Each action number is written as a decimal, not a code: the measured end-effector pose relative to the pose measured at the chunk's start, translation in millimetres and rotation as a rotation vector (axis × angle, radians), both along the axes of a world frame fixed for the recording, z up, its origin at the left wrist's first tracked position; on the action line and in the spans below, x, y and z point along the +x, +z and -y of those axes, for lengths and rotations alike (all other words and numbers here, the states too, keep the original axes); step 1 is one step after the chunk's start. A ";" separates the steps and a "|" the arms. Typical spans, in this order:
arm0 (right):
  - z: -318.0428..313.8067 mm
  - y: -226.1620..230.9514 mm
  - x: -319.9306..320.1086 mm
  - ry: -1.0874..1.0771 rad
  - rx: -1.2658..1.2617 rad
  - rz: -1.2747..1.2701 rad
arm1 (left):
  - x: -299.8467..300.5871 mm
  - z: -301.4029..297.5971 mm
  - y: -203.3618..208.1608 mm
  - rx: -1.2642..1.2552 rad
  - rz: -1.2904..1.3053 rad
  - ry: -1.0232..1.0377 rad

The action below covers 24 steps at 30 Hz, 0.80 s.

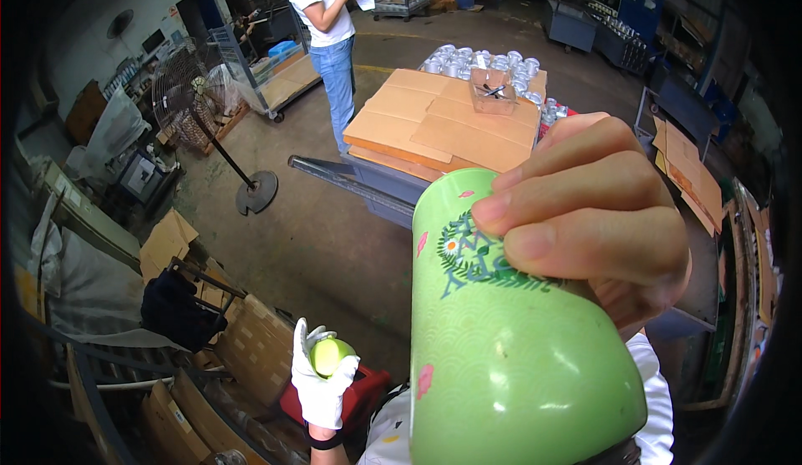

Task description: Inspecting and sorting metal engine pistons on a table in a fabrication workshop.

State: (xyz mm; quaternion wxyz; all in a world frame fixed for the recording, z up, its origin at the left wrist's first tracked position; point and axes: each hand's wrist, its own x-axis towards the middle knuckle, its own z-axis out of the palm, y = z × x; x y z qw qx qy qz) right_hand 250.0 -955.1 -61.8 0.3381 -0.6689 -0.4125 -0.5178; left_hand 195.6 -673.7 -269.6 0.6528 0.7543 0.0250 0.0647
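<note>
My right hand (597,214) is bare and grips a large green metal can (501,340) with a flower print, held close to the camera, its closed base toward me. My left hand (322,373), in a white glove, is lower down and holds a small round green lid (330,355) in its fingers. The two hands are apart, with the can to the right of the lid.
A trolley (376,182) ahead carries flat cardboard sheets (443,122) and several shiny cans (484,62). A person in a white shirt and jeans (327,39) stands beyond it. A standing fan (196,97) is at left. Cardboard boxes (251,348) lie below.
</note>
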 end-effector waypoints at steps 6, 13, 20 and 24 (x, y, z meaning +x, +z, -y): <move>0.4 1.8 -1.4 -0.030 -0.008 0.013 | -1.6 -1.1 -1.4 0.002 -0.003 0.000; 2.6 2.4 1.5 -0.024 -0.018 0.073 | -1.9 -1.5 -2.5 0.003 0.000 -0.007; 1.6 4.4 -1.1 -0.055 -0.001 0.077 | -2.0 -1.5 -3.8 0.013 0.012 -0.007; 0.7 4.4 1.2 -0.043 0.016 0.098 | -2.7 1.0 -2.2 0.009 0.010 -0.012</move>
